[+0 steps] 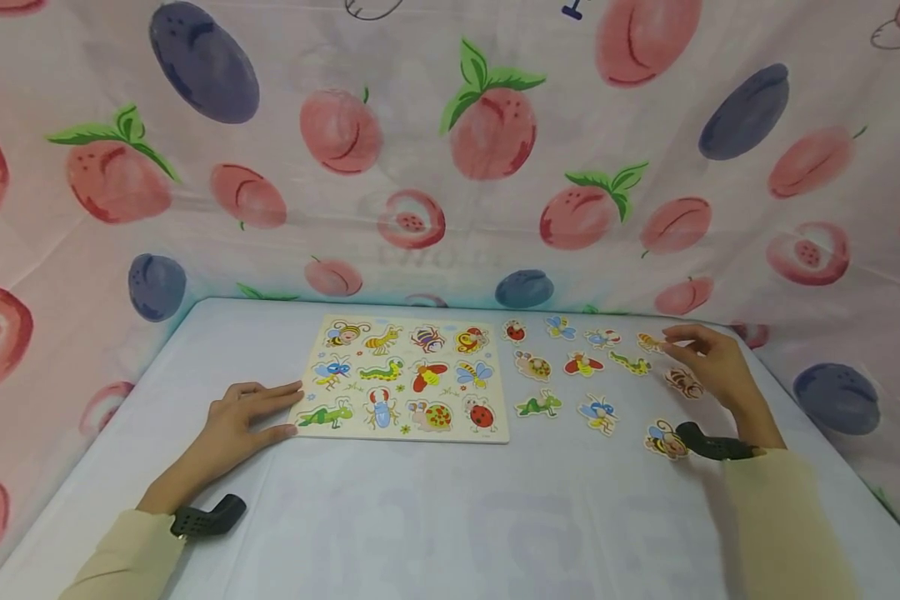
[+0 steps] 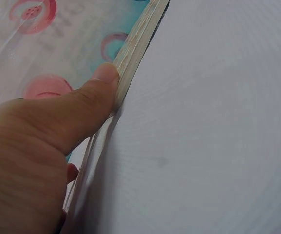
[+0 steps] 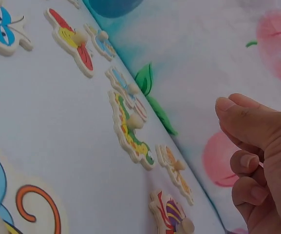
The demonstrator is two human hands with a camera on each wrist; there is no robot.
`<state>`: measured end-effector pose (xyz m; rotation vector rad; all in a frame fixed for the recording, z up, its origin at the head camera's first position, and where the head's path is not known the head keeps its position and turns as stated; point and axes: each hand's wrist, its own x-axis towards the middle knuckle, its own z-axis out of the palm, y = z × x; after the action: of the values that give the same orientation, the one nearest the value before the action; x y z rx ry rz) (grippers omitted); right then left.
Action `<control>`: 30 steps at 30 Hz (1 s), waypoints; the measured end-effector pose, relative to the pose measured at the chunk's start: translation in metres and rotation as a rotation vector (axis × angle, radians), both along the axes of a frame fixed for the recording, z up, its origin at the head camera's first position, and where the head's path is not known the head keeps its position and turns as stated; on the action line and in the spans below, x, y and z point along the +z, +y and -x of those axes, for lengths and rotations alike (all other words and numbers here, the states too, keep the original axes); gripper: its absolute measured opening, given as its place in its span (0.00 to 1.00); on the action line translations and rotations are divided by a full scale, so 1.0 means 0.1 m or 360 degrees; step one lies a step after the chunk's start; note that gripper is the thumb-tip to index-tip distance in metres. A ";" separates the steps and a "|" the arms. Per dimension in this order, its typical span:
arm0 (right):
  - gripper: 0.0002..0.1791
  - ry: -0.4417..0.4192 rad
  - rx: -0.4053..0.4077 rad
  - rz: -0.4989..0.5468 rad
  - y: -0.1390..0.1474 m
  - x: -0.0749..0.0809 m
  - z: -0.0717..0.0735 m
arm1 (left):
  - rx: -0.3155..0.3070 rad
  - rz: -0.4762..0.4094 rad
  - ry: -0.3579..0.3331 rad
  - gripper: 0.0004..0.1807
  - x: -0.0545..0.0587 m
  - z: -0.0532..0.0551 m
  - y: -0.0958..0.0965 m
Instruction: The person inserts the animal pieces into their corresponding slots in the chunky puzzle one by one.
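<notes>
A wooden insect puzzle board [image 1: 402,379] with several printed insects lies flat. My left hand [image 1: 240,421] touches its left edge, fingers fairly straight; in the left wrist view the thumb [image 2: 94,100] rests against the board's side [image 2: 135,56]. My right hand [image 1: 708,367] is beside the orange insect piece [image 1: 651,342], at the far right. In the right wrist view that piece [image 3: 174,170] lies on the table, apart from the hand [image 3: 259,151]. Thumb and forefinger are close together there, with nothing visible between them; the other fingers are bent.
Several knobbed pieces lie right of the board, among them a caterpillar [image 1: 630,362], a purple-striped beetle [image 1: 684,383], a grasshopper [image 1: 538,404] and a bee [image 1: 666,440] near the right wrist. A fruit-print curtain [image 1: 412,167] rises behind the white table [image 1: 420,517].
</notes>
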<state>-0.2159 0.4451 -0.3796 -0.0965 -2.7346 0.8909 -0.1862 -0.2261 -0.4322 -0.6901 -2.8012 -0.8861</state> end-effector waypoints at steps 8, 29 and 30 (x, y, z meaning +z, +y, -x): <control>0.25 -0.0039 -0.0004 0.0000 0.10 -0.04 0.00 | -0.0004 0.0010 -0.0025 0.30 0.00 0.00 0.01; 0.20 -0.0279 0.0281 0.0093 0.12 -0.16 -0.36 | -0.0005 0.0003 -0.0004 0.29 0.02 -0.01 0.01; 0.20 -0.0287 0.0295 0.0106 0.11 -0.16 -0.38 | -0.0004 0.0006 -0.0012 0.30 0.02 0.00 0.01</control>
<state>-0.1781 0.4562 -0.3954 0.0686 -2.9182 1.0711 -0.1858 -0.2253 -0.4306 -0.6922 -2.8099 -0.8861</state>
